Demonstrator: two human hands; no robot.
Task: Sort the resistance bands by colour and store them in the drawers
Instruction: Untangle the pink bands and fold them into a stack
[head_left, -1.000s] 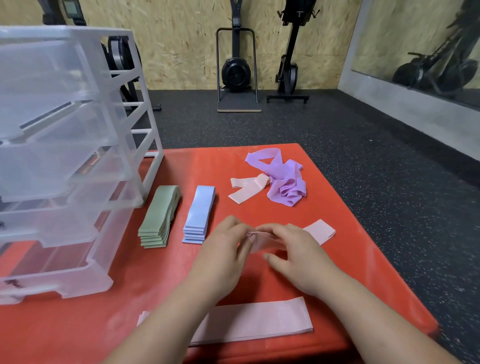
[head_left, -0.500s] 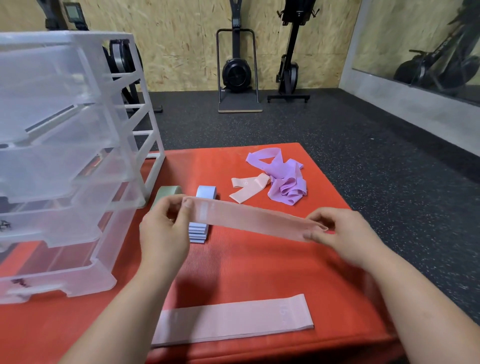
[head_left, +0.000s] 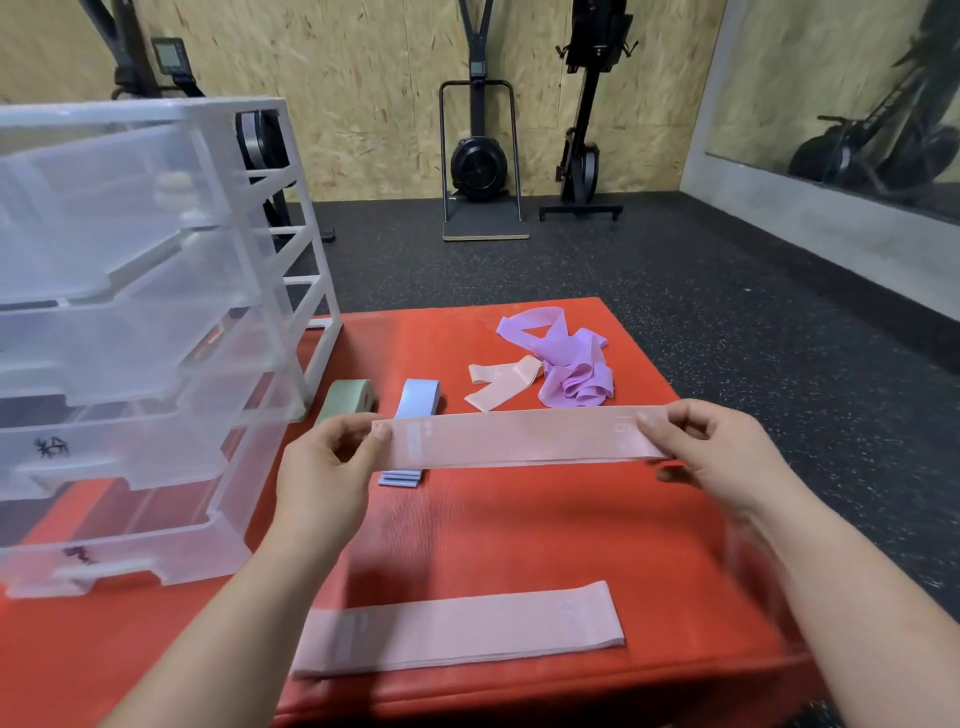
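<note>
Above the red tabletop (head_left: 519, 525), a pink band (head_left: 519, 436) is stretched flat between both hands, its long axis running left to right. The left hand (head_left: 327, 467) has one end in a closed grip; the right hand (head_left: 722, 457) pinches the other. Directly below and nearer the person lies a second pink band (head_left: 457, 629), parallel to the held one, so lowering it there looks the natural move; neither hand is clearer placed. The green stack (head_left: 347, 399) and blue stack (head_left: 415, 402) are partly hidden behind the hands. Markings on the drawers (head_left: 130, 364) are too blurred to read.
</note>
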